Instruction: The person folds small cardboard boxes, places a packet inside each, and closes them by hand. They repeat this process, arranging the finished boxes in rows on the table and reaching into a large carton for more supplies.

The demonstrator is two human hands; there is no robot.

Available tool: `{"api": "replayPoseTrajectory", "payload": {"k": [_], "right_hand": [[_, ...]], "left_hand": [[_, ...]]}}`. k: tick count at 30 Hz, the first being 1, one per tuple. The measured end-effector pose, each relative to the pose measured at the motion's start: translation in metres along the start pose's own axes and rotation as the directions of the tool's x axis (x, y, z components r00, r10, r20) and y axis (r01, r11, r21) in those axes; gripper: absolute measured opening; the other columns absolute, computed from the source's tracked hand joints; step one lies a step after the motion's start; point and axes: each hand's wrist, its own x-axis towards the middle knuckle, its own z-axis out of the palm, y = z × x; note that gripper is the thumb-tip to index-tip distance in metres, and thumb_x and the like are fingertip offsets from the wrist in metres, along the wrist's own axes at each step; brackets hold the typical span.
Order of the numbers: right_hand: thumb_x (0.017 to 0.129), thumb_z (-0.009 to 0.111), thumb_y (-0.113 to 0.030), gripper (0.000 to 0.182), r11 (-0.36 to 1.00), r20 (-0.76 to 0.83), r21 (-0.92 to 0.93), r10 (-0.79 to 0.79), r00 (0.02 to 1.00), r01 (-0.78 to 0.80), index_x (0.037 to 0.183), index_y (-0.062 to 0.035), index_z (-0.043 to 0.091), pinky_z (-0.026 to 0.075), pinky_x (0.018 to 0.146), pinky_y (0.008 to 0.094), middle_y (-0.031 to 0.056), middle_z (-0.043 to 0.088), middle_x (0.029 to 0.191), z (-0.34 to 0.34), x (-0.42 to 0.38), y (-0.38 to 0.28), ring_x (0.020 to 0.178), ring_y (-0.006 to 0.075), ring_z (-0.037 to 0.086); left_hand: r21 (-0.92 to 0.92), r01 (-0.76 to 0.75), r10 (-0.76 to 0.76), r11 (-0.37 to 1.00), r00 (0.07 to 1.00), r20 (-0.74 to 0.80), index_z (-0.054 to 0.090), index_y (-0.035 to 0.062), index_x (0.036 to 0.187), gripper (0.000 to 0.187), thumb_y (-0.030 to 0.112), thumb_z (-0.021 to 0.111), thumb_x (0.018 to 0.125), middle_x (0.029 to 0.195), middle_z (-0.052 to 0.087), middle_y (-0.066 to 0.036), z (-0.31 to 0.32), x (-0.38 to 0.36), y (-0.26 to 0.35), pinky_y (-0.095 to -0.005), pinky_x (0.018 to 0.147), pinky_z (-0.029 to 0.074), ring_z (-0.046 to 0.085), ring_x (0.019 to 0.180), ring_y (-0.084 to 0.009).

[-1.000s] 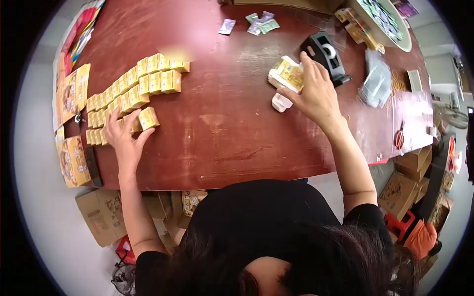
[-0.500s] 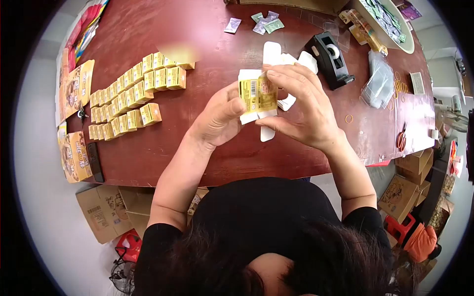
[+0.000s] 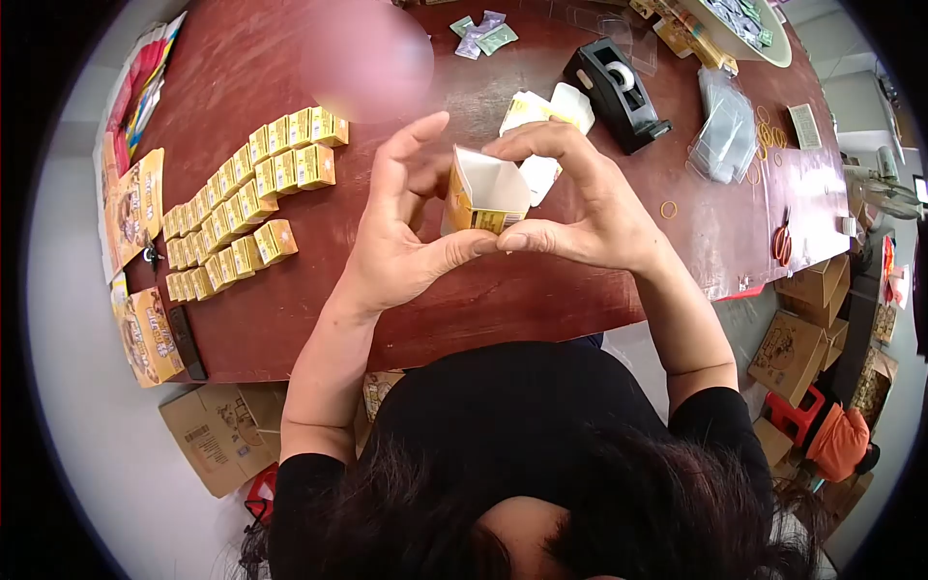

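A small yellow box with a white inside stands open at the top between my two hands. My left hand has its thumb on the box's near lower edge, with its fingers raised and curved at the left side. My right hand holds the box from the right, thumb at the near edge and fingers at the far side. Behind the right fingers lie flat yellow-and-white cartons. Rows of closed yellow boxes sit on the red table to the left.
A black tape dispenser stands beyond my right hand. Clear plastic bags, rubber bands and red scissors lie at the right. Small sachets are at the far side, near a white basin. Printed pouches lie far left.
The flattened carton has become an open, squared box, tipped so its inside shows. My left fingers have lifted and spread, and both thumbs have come together at its near edge. The view has shifted slightly.
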Motion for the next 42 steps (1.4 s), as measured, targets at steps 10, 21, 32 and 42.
{"api": "replayPoseTrajectory", "payload": {"k": [10, 21, 32, 42], "right_hand": [[0.094, 0.074, -0.019, 0.035, 0.949, 0.017, 0.21, 0.235, 0.972, -0.233, 0.126, -0.005, 0.067, 0.047, 0.108, 0.0405, 0.0157, 0.06, 0.138, 0.009, -0.007, -0.012, 0.144, 0.0312, 0.043], [0.092, 0.077, -0.017, 0.022, 0.916, -0.269, 0.4, 0.084, 0.959, 0.032, 0.101, -0.0014, 0.064, 0.054, 0.096, 0.0326, 0.0054, 0.072, 0.101, 0.025, 0.016, -0.014, 0.111, 0.0153, 0.066], [0.095, 0.073, -0.012, 0.018, 0.89, -0.094, 0.359, 0.335, 0.937, -0.282, 0.106, 0.0017, 0.068, 0.05, 0.058, 0.0169, 0.0065, 0.072, 0.098, 0.011, 0.04, -0.025, 0.075, 0.0051, 0.066], [0.093, 0.075, -0.019, 0.017, 0.999, 0.055, -0.053, 0.016, 0.998, -0.013, 0.104, -0.0062, 0.073, 0.054, 0.091, 0.0357, 0.0151, 0.064, 0.125, -0.001, 0.057, 0.005, 0.113, 0.0233, 0.065]], "left_hand": [[0.188, -0.124, 0.121, 0.974, 0.992, 0.026, 0.063, 0.0053, 0.12, 0.034, 0.011, 0.078, 0.091, 0.127, 0.058, -0.007, -0.003, 0.0, -0.007, -0.034, 0.09, 0.057, 0.064, 0.109, -0.0194], [-0.025, -0.008, 0.005, 1.0, 0.995, -0.098, 0.044, 0.0002, 0.126, 0.046, 0.004, 0.075, 0.092, 0.126, 0.056, -0.015, -0.002, 0.007, 0.01, -0.0328, 0.085, 0.063, 0.068, 0.106, -0.022], [-0.017, 0.037, -0.039, 0.999, 0.992, -0.123, 0.044, 0.0011, 0.125, 0.049, 0.006, 0.078, 0.09, 0.127, 0.057, -0.016, -0.004, 0.012, 0.013, -0.0328, 0.086, 0.062, 0.07, 0.103, -0.0222], [-0.104, 0.083, -0.097, 0.991, 0.985, -0.144, 0.045, 0.0017, 0.126, 0.048, 0.006, 0.077, 0.091, 0.127, 0.058, -0.015, -0.02, 0.021, -0.005, -0.0337, 0.089, 0.06, 0.067, 0.108, -0.0216]]}}
